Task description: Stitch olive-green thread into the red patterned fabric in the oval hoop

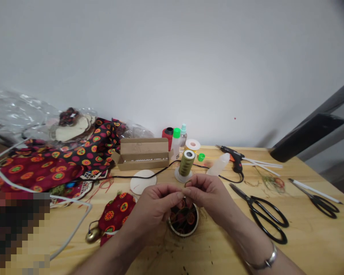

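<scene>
My left hand (163, 200) and my right hand (205, 194) meet at the fingertips, both pinched closed. A thin olive strand that looks like thread shows between them, though blur hides its ends. Just below lies a round piece (184, 223) with a pale rim and dark patterned fabric inside, partly covered by my fingers. Behind the hands stands an olive thread spool (185, 165). Red patterned fabric (117, 210) with a brass-coloured bell (93, 234) sits beside my left forearm. Black-handled scissors (260, 212) lie to the right of my right hand.
Patterned cloth (83, 152) and clear plastic fill the left side. Along the back are a cardboard box (145, 162), a green-capped bottle (176, 141) and a glue gun (232, 157). A white cable (43, 191) loops at left. Smaller scissors (318, 202) lie far right.
</scene>
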The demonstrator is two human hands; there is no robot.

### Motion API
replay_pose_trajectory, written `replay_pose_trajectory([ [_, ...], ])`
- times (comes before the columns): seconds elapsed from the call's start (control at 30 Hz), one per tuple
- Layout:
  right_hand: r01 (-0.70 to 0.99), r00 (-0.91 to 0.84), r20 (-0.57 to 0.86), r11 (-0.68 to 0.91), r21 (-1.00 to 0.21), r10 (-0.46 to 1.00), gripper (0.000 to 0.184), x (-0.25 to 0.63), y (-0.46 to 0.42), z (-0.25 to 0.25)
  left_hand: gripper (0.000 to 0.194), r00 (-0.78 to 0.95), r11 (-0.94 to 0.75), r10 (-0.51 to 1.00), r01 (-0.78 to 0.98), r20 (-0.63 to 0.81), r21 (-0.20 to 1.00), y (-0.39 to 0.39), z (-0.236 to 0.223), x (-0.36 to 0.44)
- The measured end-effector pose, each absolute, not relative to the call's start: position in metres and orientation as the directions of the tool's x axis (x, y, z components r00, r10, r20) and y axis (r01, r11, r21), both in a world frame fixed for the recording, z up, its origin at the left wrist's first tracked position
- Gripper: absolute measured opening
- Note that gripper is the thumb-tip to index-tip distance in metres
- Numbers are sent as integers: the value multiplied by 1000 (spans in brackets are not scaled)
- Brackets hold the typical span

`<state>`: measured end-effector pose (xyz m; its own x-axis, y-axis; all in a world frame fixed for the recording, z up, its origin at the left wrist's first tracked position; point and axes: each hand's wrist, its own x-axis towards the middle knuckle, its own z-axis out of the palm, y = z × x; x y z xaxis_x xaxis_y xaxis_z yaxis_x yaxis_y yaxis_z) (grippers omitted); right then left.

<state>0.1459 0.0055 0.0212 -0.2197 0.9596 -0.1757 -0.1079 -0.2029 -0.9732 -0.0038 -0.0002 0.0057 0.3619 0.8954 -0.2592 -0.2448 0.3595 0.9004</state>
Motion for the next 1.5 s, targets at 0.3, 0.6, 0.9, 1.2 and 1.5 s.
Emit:
replay_pose_trajectory([
  [0.3,-101,-219,-170,-196,-975,961,18,146,6,18,7,338,372,900,-264,-276,890,-1,6,-2],
  [0.6,-80,-222,-169,-191,-978,960,19,146,7,24,8,311,425,892,-332,-327,842,0,11,0],
  [0.9,278,-225,-48,17,-960,973,18,155,10,23,9,140,387,922,-345,-360,855,4,14,0],
  [1.2,329,-375,-88,44,-943,923,30,147,-6,23,15,92,322,947,-306,-308,896,6,7,-4],
  [1.5,545,-642,179,608,-578,746,19,132,-23,20,13,189,393,919,-479,-345,785,9,4,-8],
])
